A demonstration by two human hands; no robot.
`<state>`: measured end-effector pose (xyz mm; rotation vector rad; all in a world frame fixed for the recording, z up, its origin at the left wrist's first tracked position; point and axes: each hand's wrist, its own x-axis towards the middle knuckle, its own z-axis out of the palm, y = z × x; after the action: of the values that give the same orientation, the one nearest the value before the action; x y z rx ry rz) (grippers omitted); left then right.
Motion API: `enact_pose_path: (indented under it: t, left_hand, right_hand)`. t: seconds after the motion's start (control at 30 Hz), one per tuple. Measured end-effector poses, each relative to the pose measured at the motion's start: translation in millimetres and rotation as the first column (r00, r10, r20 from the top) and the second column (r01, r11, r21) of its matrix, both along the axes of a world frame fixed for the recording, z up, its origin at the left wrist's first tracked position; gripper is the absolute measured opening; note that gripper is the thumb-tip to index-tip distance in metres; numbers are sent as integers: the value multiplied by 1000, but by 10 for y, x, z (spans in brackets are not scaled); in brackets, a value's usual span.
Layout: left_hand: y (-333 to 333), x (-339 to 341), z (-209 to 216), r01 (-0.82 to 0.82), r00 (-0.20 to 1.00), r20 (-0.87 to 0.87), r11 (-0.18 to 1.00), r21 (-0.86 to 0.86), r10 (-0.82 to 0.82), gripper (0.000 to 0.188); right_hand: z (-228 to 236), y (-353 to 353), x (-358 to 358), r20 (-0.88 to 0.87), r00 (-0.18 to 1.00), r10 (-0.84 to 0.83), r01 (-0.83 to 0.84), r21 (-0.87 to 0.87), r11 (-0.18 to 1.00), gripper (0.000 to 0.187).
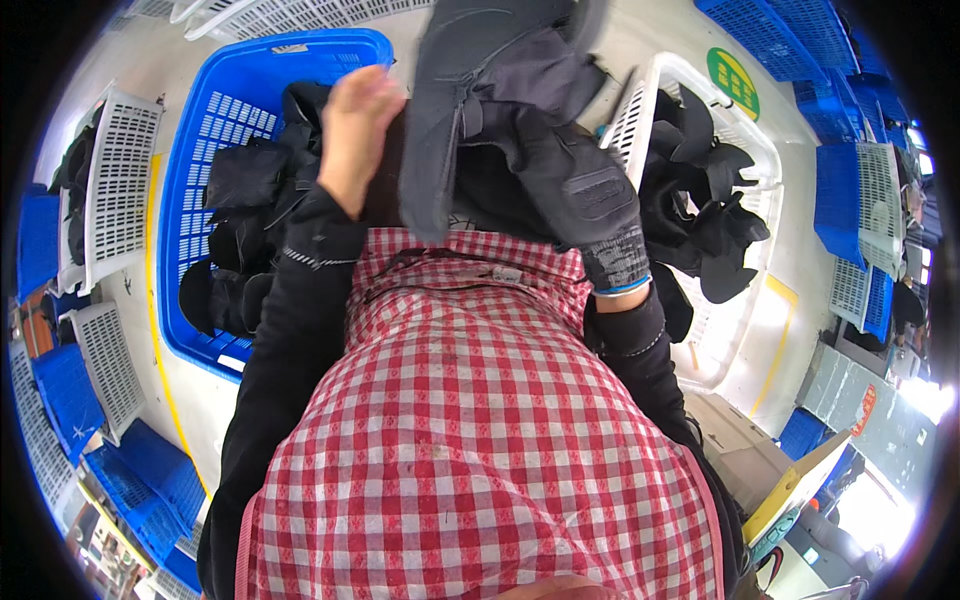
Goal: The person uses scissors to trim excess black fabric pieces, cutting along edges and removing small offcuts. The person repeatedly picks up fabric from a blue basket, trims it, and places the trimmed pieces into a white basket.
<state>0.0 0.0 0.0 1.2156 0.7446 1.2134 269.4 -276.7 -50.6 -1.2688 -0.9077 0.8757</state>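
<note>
My left hand (356, 135) is bare and raised beside the blue basket. Its fingers are stretched out and slightly blurred, with nothing seen in them. My right hand (595, 200) wears a dark grey work glove with a knitted cuff. It grips a dark grey padded fabric piece (428, 160) held up in front of me; its top is blurred and runs out of view. Part of the gloved fingers is lost against the dark fabric. Below the piece, a black item (500, 200) lies near my lap, its kind unclear.
On the left stands a blue basket (185, 200) with black fabric pieces (245, 175). A white basket (770, 165) on the right holds several curved black pieces (715, 250). Other crates (125, 185) line both sides. Right of me is a cardboard box (740, 455).
</note>
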Motion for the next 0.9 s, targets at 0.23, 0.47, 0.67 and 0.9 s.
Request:
enact_pose_path:
  t: [0.23, 0.47, 0.67, 0.9]
  left_hand:
    - [-1063, 387, 1071, 557, 830, -341, 620, 552, -442, 16]
    - [-1163, 816, 560, 917, 339, -905, 307, 255, -259, 26]
    - [-1462, 423, 161, 894, 378, -913, 314, 318, -151, 17]
    - [-1322, 512, -5, 828, 437, -819, 522, 205, -371, 20]
  right_hand:
    - [556, -57, -186, 877, 442, -188, 468, -47, 883, 35]
    - [438, -193, -569, 280, 942, -186, 261, -261, 929, 55]
    - [303, -265, -796, -260, 931, -255, 142, -385, 912, 57]
    - [367, -491, -697, -356, 924, -137, -43, -454, 890, 59]
